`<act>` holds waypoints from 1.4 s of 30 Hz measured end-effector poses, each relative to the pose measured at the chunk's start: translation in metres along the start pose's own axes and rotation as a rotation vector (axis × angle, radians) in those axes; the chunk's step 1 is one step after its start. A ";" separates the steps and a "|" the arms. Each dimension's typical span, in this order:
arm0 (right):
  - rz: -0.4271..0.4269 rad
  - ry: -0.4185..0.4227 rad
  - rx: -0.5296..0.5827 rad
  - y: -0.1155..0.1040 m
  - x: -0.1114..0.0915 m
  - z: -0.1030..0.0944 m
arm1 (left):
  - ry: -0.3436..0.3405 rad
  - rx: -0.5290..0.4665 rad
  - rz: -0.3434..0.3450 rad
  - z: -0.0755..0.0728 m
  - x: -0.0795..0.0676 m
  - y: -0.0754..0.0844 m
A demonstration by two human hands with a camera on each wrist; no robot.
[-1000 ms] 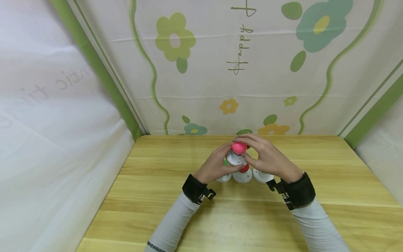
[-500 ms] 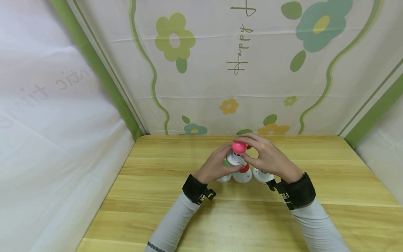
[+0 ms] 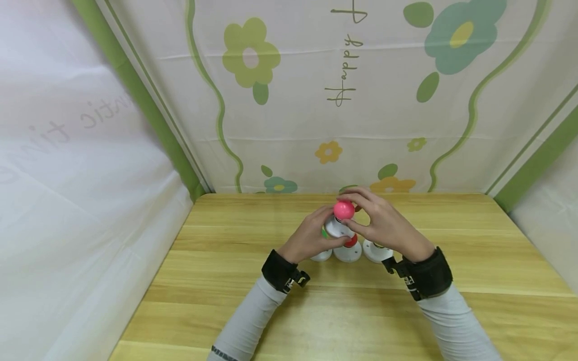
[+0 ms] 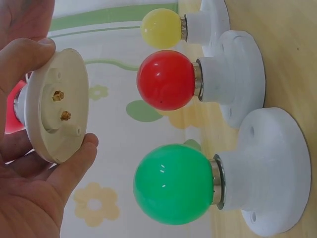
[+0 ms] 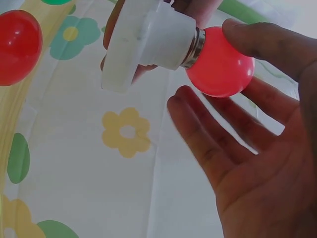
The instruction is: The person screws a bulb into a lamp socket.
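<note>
My left hand [image 3: 310, 234] grips a white lamp socket [image 3: 335, 228] by its round base, raised above the table. Two brass screws show on the base's underside in the left wrist view. A pink light bulb [image 3: 344, 211] sits in this socket, its metal collar showing at the socket's mouth. Thumb and fingers of my right hand [image 3: 384, 223] are around the bulb; in the right wrist view the thumb lies on the glass, with other fingers spread beside it. Below the hands stand a green bulb [image 4: 173, 183], a red bulb [image 4: 166, 80] and a yellow bulb [image 4: 161, 28], each in a white socket.
The three standing sockets form a row on the wooden table [image 3: 343, 311]. A white curtain [image 3: 289, 110] printed with flowers hangs behind the table's back edge, and another white sheet [image 3: 81, 200] is on the left.
The right hand's fingers have shifted slightly up and outward around the pink bulb. The left hand and its socket have stayed in place.
</note>
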State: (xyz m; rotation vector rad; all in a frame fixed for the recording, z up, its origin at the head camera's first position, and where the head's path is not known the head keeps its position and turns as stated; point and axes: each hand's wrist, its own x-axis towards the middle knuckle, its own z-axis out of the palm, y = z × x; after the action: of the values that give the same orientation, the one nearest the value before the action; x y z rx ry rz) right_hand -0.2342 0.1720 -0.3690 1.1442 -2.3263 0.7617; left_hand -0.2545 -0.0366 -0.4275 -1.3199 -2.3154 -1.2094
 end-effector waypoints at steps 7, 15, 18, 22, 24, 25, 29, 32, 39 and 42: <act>-0.014 -0.018 0.026 -0.002 0.002 -0.001 | 0.024 -0.018 0.029 0.001 0.001 -0.001; -0.016 -0.024 0.039 -0.003 0.000 -0.002 | 0.002 -0.015 0.013 -0.001 0.000 0.001; -0.018 -0.022 0.040 -0.003 -0.001 -0.002 | -0.002 -0.018 0.008 -0.001 -0.001 0.001; -0.019 -0.021 0.036 -0.004 -0.001 -0.003 | -0.002 -0.011 0.005 0.000 -0.001 0.001; -0.015 -0.024 0.034 -0.004 -0.001 -0.003 | -0.004 -0.008 0.007 0.000 -0.001 0.001; -0.013 -0.025 0.034 -0.003 -0.001 -0.003 | -0.003 -0.006 0.010 0.000 -0.001 0.001; -0.008 -0.028 0.032 -0.003 -0.001 -0.004 | -0.003 -0.006 0.019 0.000 0.000 0.002; -0.008 -0.023 0.026 -0.002 -0.001 -0.004 | -0.005 -0.004 0.019 0.000 0.000 0.002; -0.008 -0.008 0.014 -0.003 -0.001 -0.004 | 0.001 -0.003 0.029 0.001 0.000 0.001; 0.005 -0.001 0.012 -0.004 -0.001 -0.004 | 0.003 -0.006 0.029 0.002 0.000 0.000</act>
State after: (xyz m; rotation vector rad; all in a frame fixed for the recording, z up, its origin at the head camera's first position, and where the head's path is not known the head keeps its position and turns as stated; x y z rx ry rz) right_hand -0.2302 0.1732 -0.3659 1.1443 -2.3294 0.7786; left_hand -0.2537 -0.0350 -0.4285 -1.3482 -2.2840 -1.2091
